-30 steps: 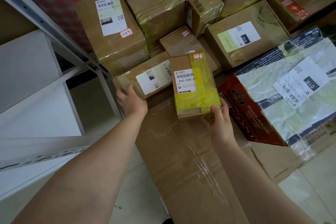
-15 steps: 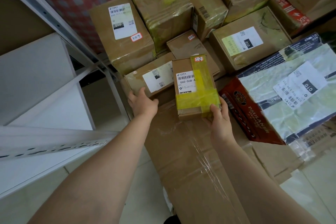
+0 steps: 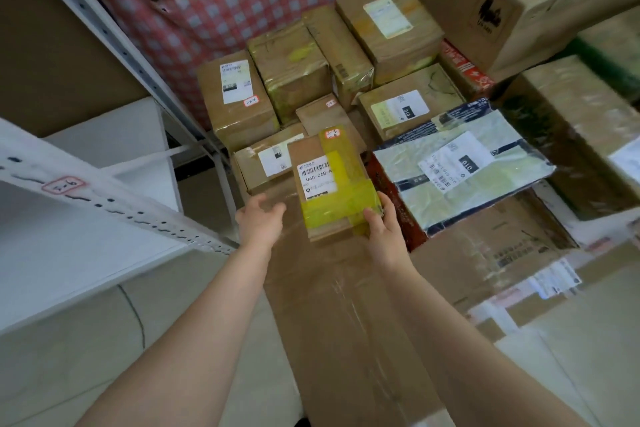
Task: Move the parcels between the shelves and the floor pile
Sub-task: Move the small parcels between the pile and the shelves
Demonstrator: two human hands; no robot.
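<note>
One yellow-taped parcel (image 3: 329, 184) looks mid-pickup off the floor pile (image 3: 398, 104): your right grip (image 3: 384, 236) clasps its near corner, left grip (image 3: 259, 222) open, empty, so next lift it onto the shelf (image 3: 86, 253).

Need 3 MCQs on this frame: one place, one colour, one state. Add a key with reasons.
1. Where does the grey bag lie from the taped box?
A) to its left
B) to its right
C) under it

2. What colour is the tape across that box?
A) red
B) yellow
C) blue

3. What is the left hand doing?
A) gripping the box
B) gripping the bag
C) open, holding nothing

Key:
1 B: the bag lies right of the box.
2 B: a yellow band wraps the box.
3 C: its fingers spread short of the box, and only the right hand grips it.
</note>
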